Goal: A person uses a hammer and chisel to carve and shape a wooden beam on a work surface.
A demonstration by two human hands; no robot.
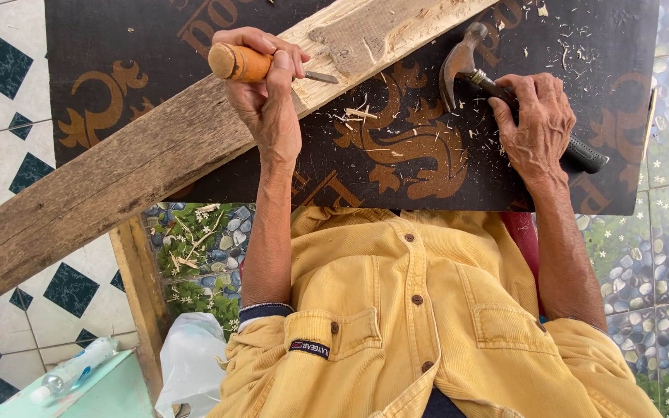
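Lying across a dark board with brown scroll patterns, a long weathered grey wooden plank runs diagonally, its upper end cut pale and rough where fresh wood shows. The person's left hand is clenched around a chisel with a rounded orange wooden handle, whose metal blade touches the pale cut. The right hand grips a steel claw hammer with a black handle, its head resting on the board beside the plank. Pale wood shavings lie scattered between them.
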